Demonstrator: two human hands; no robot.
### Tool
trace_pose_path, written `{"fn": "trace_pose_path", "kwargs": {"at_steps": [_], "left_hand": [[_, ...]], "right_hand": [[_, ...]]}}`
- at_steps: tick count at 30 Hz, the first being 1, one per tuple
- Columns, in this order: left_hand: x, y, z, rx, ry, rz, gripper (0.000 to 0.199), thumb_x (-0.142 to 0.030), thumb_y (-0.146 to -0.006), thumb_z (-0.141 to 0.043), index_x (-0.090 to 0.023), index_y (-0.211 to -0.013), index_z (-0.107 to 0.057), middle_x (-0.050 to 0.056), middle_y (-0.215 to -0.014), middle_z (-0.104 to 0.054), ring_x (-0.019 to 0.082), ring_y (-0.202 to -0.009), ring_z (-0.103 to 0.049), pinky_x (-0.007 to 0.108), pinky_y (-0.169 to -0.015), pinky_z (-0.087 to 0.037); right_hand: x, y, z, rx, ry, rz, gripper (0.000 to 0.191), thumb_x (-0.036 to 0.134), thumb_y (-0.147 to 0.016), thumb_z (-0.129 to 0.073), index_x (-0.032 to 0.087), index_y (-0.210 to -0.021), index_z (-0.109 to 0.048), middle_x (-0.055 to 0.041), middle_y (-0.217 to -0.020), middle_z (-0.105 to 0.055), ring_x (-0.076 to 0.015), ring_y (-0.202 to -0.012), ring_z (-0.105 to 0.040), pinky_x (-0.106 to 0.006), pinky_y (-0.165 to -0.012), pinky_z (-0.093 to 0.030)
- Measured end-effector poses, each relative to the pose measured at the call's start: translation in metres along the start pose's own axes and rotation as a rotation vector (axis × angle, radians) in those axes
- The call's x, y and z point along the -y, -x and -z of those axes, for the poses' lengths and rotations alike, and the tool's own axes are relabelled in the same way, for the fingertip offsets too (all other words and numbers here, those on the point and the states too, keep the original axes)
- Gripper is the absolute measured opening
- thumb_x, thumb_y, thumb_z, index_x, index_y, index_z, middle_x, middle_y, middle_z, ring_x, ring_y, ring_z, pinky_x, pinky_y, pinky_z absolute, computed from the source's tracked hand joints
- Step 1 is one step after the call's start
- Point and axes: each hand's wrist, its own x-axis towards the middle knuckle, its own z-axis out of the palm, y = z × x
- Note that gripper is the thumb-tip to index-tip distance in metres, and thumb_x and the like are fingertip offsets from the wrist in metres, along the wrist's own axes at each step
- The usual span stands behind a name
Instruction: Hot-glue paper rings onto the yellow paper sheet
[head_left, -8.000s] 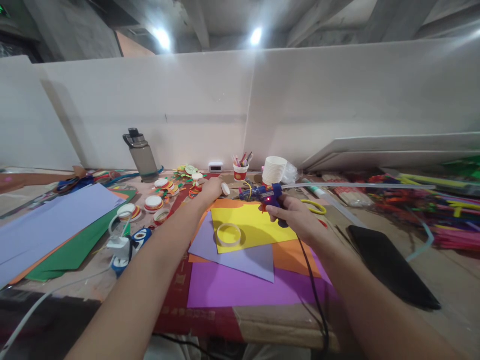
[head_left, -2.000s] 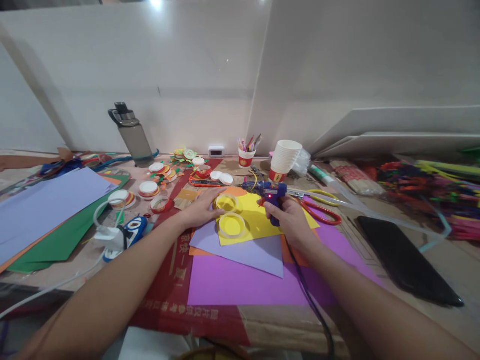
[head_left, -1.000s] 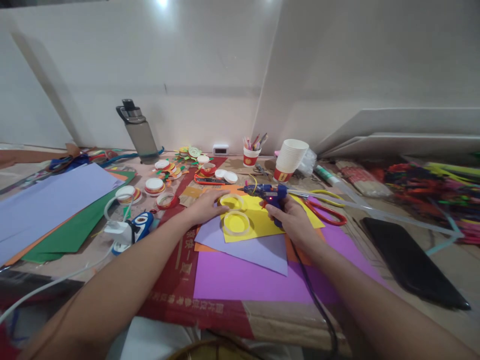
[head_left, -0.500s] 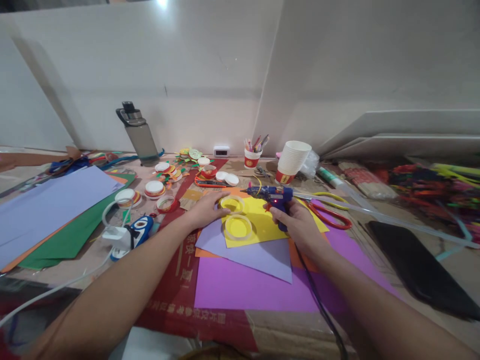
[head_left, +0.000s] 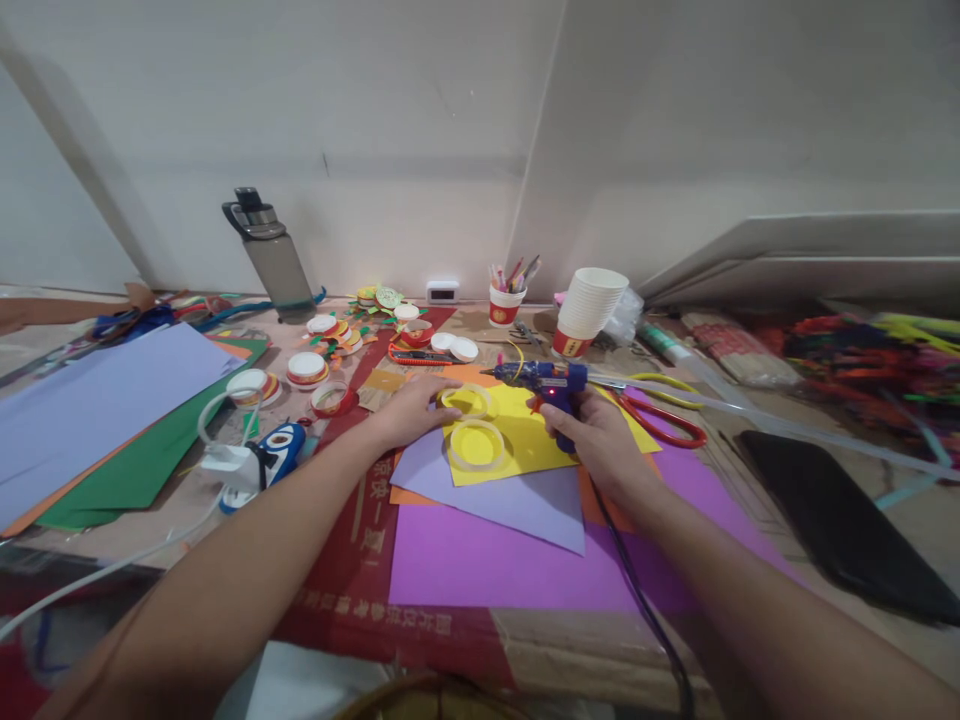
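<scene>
My right hand point(head_left: 589, 435) is wrapped round the grip of a blue hot glue gun point(head_left: 536, 376) with a lit red light; its nozzle points left. Clear glue stick trails from its back and a black cord hangs below. Thumb and fingers of my left hand point(head_left: 412, 408) pinch the left edge of a pale ring point(head_left: 490, 402) over yellow paper point(head_left: 529, 440). Just below it, a second pale ring point(head_left: 480, 467) lies flat on that paper. Lilac paper point(head_left: 510, 510) and purple paper point(head_left: 480, 575) are layered underneath.
Red-handled scissors point(head_left: 675, 440) and a black phone point(head_left: 840, 525) lie right. Stacked paper cups point(head_left: 589, 310), a pen cup point(head_left: 506, 308) and a water bottle point(head_left: 274, 265) stand behind. White-topped discs point(head_left: 306, 368), a power strip point(head_left: 283, 450) and coloured sheets point(head_left: 112, 420) are left.
The view has tilted slightly. Both hands keep nearly the same places, with the glue gun still just right of the pinched ring.
</scene>
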Motion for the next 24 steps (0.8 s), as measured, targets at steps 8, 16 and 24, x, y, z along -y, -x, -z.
{"fn": "trace_pose_path", "kwargs": {"at_steps": [8, 16, 24], "left_hand": [[0.005, 0.0, -0.002, -0.003, 0.011, -0.005, 0.059, -0.044, -0.083, -0.064, -0.018, -0.136, -0.055, 0.011, -0.139, -0.058, 0.026, -0.127, -0.053, 0.039, -0.108, -0.041], [0.0, 0.0, 0.001, 0.022, 0.044, 0.01, 0.06, -0.042, -0.083, -0.064, -0.016, -0.136, -0.054, 0.011, -0.139, -0.058, 0.026, -0.127, -0.053, 0.039, -0.11, -0.038], [-0.007, 0.001, 0.003, -0.011, 0.091, 0.066, 0.058, -0.038, -0.084, -0.063, -0.016, -0.136, -0.054, 0.012, -0.14, -0.057, 0.027, -0.129, -0.051, 0.041, -0.111, -0.038]], "right_hand": [[-0.002, 0.0, -0.001, 0.018, 0.005, 0.005, 0.04, 0.042, -0.07, -0.069, 0.018, -0.1, -0.061, 0.0, -0.07, -0.061, -0.0122, -0.057, -0.046, -0.027, -0.052, -0.034], [0.001, -0.007, 0.011, -0.073, -0.078, 0.107, 0.029, 0.038, -0.072, -0.071, 0.019, -0.091, -0.062, 0.0004, -0.072, -0.061, -0.0112, -0.058, -0.048, -0.027, -0.055, -0.037], [0.002, -0.01, 0.017, -0.128, -0.147, 0.136, 0.023, 0.036, -0.073, -0.072, 0.018, -0.086, -0.062, 0.0026, -0.063, -0.057, -0.0107, -0.056, -0.048, -0.026, -0.054, -0.037]]}}
